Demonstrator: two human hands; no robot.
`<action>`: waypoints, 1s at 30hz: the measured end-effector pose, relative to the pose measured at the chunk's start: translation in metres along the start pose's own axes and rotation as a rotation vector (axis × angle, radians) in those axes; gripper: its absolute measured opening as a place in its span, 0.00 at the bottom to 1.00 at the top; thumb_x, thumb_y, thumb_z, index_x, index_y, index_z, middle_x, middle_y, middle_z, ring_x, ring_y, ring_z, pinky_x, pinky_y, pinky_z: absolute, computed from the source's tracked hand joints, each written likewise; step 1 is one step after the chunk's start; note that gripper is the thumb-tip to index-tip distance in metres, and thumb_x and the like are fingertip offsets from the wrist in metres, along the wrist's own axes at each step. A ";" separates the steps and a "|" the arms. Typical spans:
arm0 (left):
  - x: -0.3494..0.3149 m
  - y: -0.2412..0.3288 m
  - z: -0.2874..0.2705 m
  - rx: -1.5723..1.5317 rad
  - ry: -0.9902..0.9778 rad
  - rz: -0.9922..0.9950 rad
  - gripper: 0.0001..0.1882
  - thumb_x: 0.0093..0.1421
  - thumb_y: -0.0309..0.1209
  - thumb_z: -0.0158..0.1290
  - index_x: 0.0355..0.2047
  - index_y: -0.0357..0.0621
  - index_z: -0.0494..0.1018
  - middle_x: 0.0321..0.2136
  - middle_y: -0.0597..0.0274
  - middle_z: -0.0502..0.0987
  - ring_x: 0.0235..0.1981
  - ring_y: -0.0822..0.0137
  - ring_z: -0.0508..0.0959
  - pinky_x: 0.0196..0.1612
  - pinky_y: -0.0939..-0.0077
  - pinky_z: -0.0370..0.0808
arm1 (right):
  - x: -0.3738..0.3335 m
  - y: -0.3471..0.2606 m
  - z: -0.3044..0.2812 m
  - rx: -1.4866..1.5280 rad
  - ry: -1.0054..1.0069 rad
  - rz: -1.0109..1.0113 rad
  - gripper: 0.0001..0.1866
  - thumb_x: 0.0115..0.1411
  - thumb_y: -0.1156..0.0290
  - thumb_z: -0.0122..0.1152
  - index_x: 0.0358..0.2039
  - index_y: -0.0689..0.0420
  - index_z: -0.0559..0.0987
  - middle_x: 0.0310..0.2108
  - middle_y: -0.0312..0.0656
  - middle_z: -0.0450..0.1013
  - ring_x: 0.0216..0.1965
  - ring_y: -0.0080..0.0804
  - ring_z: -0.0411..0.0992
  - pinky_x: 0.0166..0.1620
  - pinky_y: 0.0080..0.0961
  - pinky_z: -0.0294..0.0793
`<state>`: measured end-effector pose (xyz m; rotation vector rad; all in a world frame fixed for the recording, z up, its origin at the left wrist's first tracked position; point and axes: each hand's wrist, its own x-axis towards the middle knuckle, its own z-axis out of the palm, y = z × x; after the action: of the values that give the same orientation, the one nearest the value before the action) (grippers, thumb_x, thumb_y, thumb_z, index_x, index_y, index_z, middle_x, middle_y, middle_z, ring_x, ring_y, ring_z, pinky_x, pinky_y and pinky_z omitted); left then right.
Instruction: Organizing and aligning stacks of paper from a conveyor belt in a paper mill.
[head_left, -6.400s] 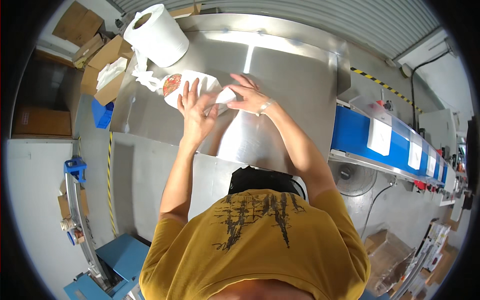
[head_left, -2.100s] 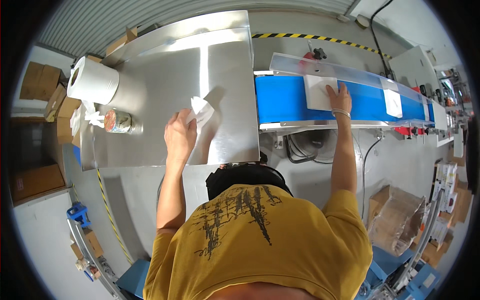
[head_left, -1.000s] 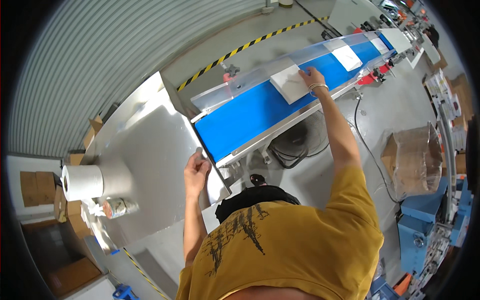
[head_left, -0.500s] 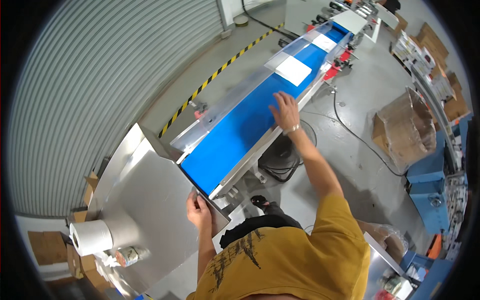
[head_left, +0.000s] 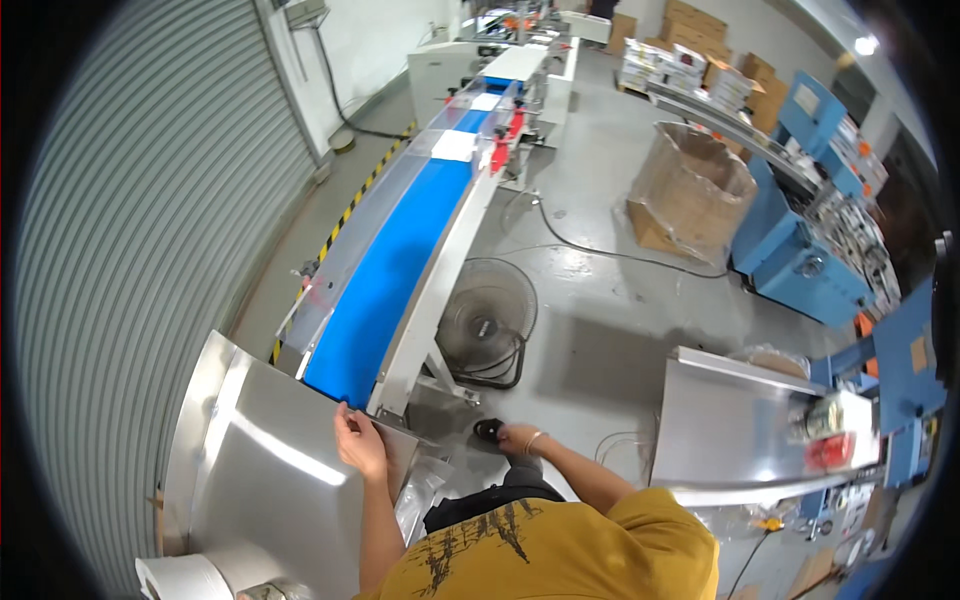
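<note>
**Right hand gone from the blue belt, left hand at its near end**

On the belt, the nearer white packet lies toward the far end, with the farther white packet beyond it, the two apart. The left hand is where the belt meets the steel tabletop; its fingers are narrow and half curled, and I cannot tell whether they grip the edge. The right hand hangs low by the person's waist, loosely curled; whether it holds anything cannot be told.

Packets on a belt like this probably ride best laid flat and square, each with a gap to the one ahead, and let go of early. I would keep the left fingertips clear of the seam, since a running belt could pinch there.

Outward from the belt, a clear guard runs along its left side and a fan stands to its right. Near left on the tabletop is a white paper roll; farther right, on the floor, stands a plastic-lined carton.
</note>
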<state>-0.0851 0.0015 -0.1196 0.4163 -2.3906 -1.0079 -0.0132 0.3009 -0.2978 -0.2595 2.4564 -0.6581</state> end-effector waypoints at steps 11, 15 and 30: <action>-0.092 0.034 -0.012 0.105 -0.330 0.569 0.35 0.52 0.32 0.57 0.59 0.35 0.57 0.57 0.36 0.58 0.58 0.39 0.59 0.61 0.49 0.53 | -0.118 0.072 0.282 0.690 -0.115 0.290 0.24 0.54 0.48 0.56 0.43 0.53 0.80 0.41 0.46 0.78 0.43 0.42 0.76 0.45 0.31 0.74; -0.145 0.070 -0.001 -0.104 -0.630 0.584 0.36 0.53 0.33 0.57 0.59 0.34 0.56 0.59 0.34 0.56 0.60 0.36 0.56 0.62 0.50 0.54 | -0.167 0.084 0.346 0.853 0.094 0.364 0.25 0.55 0.47 0.55 0.44 0.53 0.80 0.41 0.46 0.78 0.44 0.41 0.76 0.46 0.31 0.74; -0.411 0.218 -0.032 -0.456 -0.830 0.968 0.30 0.56 0.35 0.57 0.56 0.35 0.62 0.55 0.40 0.64 0.56 0.45 0.64 0.58 0.55 0.61 | -0.388 0.077 0.540 1.353 0.545 0.561 0.28 0.56 0.46 0.55 0.46 0.56 0.79 0.44 0.45 0.77 0.47 0.37 0.75 0.49 0.28 0.72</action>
<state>0.2537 0.3191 -0.0777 -1.4259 -2.3438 -1.2714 0.6131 0.2772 -0.5345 1.1825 1.7679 -2.0302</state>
